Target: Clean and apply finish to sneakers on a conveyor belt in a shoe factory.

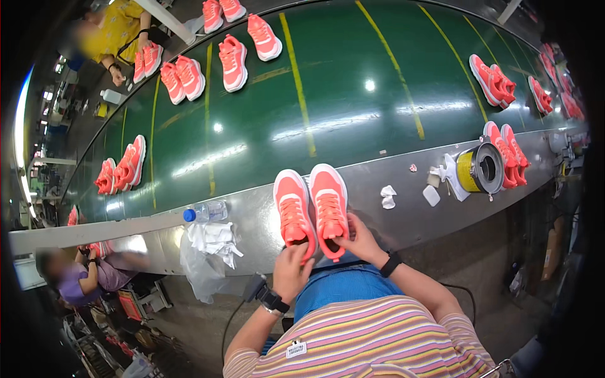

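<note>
Two coral-pink sneakers with white soles stand side by side on the metal ledge in front of me, toes pointing away. The left sneaker (292, 208) has its heel collar gripped by my left hand (292, 272), thumb and fingers closed on it. My right hand (360, 242) is closed at the heel collar of the right sneaker (329, 205), fingers at the opening's edge. Both sneakers are laced, and their dark insides show partly at the openings.
Beyond the ledge (372, 220) runs a green conveyor belt (252, 126) carrying several coral sneakers. Left lie a plastic bottle (208, 211), white cloths (213, 238) and a clear bag (203, 277). Right are a tin can (480, 169) and white scraps (388, 196). Two people work at left.
</note>
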`<state>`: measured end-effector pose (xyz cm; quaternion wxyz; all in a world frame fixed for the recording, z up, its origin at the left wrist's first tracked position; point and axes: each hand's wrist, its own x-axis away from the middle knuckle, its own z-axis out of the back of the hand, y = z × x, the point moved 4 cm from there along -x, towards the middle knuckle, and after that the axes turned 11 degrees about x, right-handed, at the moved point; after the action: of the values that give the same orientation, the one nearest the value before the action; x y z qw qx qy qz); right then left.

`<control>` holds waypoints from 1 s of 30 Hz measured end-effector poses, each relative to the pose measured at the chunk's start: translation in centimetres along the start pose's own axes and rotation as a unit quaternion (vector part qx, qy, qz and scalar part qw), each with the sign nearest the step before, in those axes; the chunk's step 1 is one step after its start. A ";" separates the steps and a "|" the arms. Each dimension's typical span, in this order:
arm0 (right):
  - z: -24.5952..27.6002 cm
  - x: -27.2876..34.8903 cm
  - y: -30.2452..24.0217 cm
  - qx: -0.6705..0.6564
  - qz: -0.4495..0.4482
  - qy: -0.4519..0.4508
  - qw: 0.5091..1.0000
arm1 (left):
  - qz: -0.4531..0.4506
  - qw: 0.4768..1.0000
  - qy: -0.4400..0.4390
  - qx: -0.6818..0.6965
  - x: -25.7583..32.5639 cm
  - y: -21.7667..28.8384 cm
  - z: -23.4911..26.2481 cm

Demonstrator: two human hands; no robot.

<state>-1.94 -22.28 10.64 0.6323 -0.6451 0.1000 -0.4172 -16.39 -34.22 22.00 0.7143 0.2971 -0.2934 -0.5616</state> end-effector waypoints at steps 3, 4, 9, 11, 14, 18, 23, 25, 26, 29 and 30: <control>-0.7 -1.0 -0.3 0.074 0.022 0.055 0.995 | 0.095 0.976 0.189 0.055 1.9 -3.1 1.5; -1.3 -1.4 -0.1 0.111 0.033 0.086 0.990 | 0.156 0.935 0.240 0.207 1.6 -6.2 0.3; 0.3 -1.8 -5.2 -0.034 0.092 0.017 0.995 | 0.306 0.802 0.149 0.491 -0.2 -10.6 -1.2; 1.5 -0.9 -4.2 -0.113 -0.050 -0.053 0.991 | 0.357 0.680 0.162 0.620 0.2 -10.1 -1.0; 2.0 0.2 -2.6 -0.179 -0.122 -0.078 0.973 | 0.364 0.653 0.130 0.652 0.9 -10.8 -1.8; 2.2 0.8 0.2 -0.294 -0.160 -0.083 0.939 | 0.374 0.624 0.137 0.672 0.9 -10.4 -2.9; 2.1 1.7 0.4 -0.331 -0.165 -0.093 0.924 | 0.384 0.599 0.132 0.691 2.1 -11.6 -4.2; 2.3 2.1 0.8 -0.285 -0.142 -0.102 0.942 | 0.355 0.596 0.083 0.716 2.6 -11.9 -4.7; 2.4 2.1 1.9 -0.303 -0.127 -0.087 0.940 | 0.356 0.577 0.096 0.729 1.8 -10.7 -4.4; 2.1 2.2 3.4 -0.346 -0.132 -0.079 0.926 | 0.318 0.583 0.094 0.742 1.7 -9.7 -4.2; 2.0 2.0 3.7 -0.358 -0.141 -0.089 0.919 | 0.300 0.570 0.077 0.761 1.7 -9.8 -4.3</control>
<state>2.14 -22.81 8.38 0.3003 -0.8702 0.0933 -0.3792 -19.02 -37.37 11.96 0.3720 0.6684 -0.6286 0.1403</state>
